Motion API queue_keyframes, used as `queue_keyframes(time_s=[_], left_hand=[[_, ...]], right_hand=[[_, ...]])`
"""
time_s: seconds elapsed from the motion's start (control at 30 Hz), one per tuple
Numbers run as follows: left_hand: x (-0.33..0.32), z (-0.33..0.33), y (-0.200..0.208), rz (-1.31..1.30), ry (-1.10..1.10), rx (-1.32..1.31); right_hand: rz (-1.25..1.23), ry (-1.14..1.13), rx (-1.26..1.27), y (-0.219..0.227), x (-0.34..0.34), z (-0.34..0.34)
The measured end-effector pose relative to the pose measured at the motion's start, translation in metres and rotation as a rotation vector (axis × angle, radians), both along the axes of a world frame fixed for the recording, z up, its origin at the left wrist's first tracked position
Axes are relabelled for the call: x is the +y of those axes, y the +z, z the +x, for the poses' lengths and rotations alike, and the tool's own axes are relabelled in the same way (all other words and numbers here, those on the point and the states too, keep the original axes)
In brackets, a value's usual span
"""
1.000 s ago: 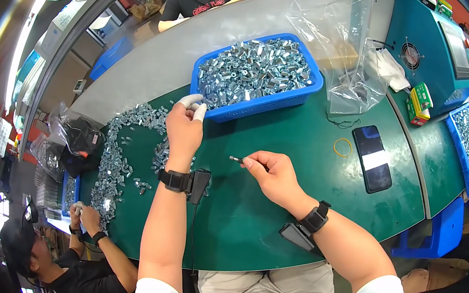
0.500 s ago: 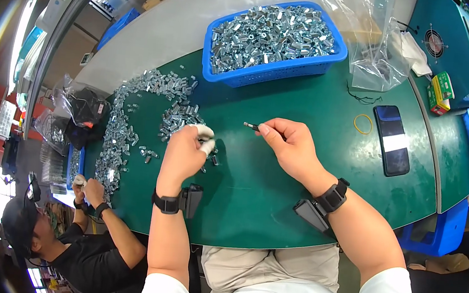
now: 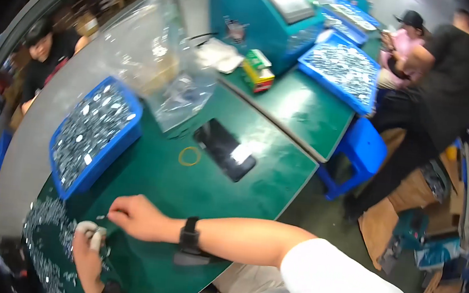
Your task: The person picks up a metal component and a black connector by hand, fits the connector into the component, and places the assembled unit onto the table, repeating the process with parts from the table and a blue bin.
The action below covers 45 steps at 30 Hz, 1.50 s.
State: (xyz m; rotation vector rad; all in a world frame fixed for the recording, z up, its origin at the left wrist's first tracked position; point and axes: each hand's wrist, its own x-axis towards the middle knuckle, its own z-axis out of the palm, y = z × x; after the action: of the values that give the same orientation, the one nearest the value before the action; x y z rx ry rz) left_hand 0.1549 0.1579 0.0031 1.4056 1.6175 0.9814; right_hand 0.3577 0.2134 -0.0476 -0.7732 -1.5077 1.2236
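Note:
My right hand [image 3: 138,216] is closed in a pinch near the small metal pieces. At its fingertips shows a short thin piece with a bright metal tip [image 3: 102,217], blurred now; the earlier frame shows its dark handle. Just below and left of it, my left hand [image 3: 86,251] is curled shut, with white coverings on its fingertips. What lies between those fingers is hidden. Loose small metal hex nuts [image 3: 46,224] lie heaped on the green table [image 3: 159,264] beside the left hand. Beyond them, a blue basket [image 3: 103,170] is full of the same pieces.
A black phone [image 3: 225,150] and a yellow rubber band [image 3: 189,156] lie right of the basket. Behind are a clear plastic bag [image 3: 176,100], a small box [image 3: 258,72] and a teal machine [image 3: 248,16]. A blue stool [image 3: 362,154] stands past the table edge. Other people are nearby.
The view has swung to the right, bringing the teal machine, the stool and people at the right into sight. My hands now appear lower left and closer together.

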Motion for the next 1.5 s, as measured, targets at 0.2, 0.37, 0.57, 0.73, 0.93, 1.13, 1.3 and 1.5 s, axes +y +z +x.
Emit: queue_keyframes(time_s=[0.2,0.37,0.57,0.73,0.93,1.13,1.3,1.5], left_hand=[[0.011,0.035,-0.007,0.105,-0.024,-0.168],[0.016,0.034,-0.015,0.101,0.018,-0.089],[0.020,0.028,-0.017,0.063,0.027,-0.112],[0.023,0.025,-0.027,0.079,0.017,-0.196],[0.013,0.032,-0.032,0.203,0.030,-0.062],[0.012,0.031,-0.029,0.169,0.011,-0.128],[0.007,0.023,-0.033,0.250,-0.051,-0.030],[-0.004,0.007,-0.027,0.308,-0.014,0.063]], right_hand=[[-0.044,0.037,-0.051,0.010,-0.002,0.035],[-0.027,0.033,-0.046,0.011,-0.001,0.037],[0.062,-0.030,0.014,-0.001,0.003,0.025],[0.038,0.004,-0.009,0.002,0.004,0.027],[-0.133,0.144,-0.228,0.012,0.004,0.033],[0.021,0.079,-0.106,0.004,0.000,0.027],[-0.012,0.127,-0.141,0.006,-0.003,0.026],[-0.039,0.191,-0.088,0.003,-0.001,0.005]])
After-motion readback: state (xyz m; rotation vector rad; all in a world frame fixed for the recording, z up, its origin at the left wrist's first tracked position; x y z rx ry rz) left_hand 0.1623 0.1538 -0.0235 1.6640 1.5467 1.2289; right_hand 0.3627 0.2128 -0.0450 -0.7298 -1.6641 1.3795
